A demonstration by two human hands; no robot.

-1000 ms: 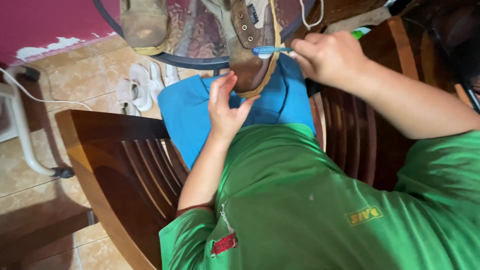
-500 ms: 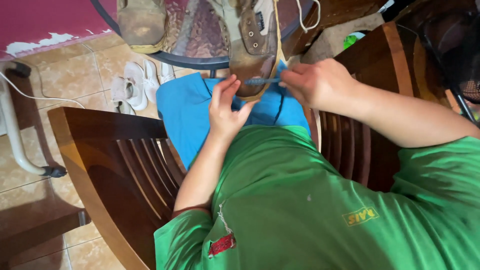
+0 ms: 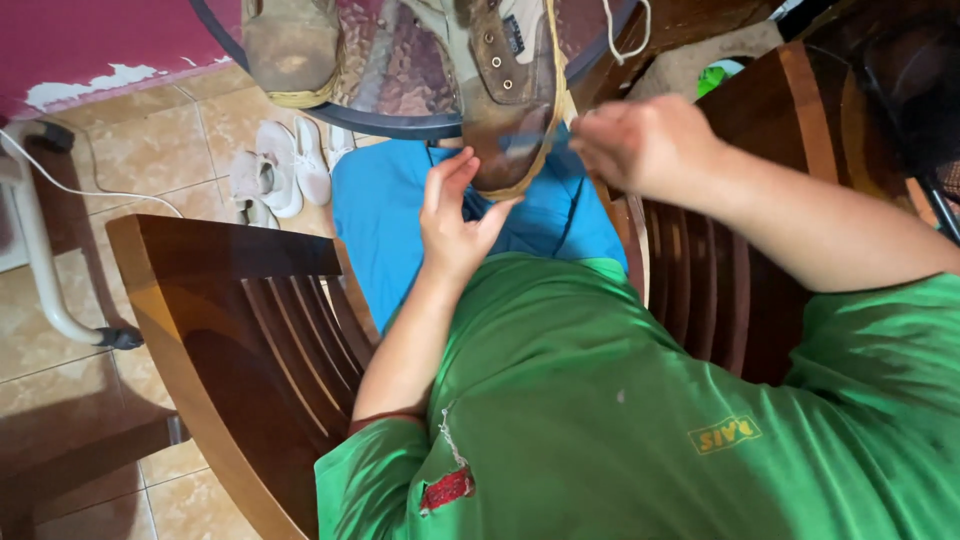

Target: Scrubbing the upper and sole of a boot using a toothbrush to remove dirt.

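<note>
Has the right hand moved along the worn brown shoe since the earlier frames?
Yes. The right hand has pulled back from over the worn brown shoe, towards the dark wooden chair on that side.

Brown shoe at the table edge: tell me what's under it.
Under the brown shoe are the left hand cupping its toe, and blue cloth on the lap. The shoe covers the table rim and the cloth behind it.
</note>
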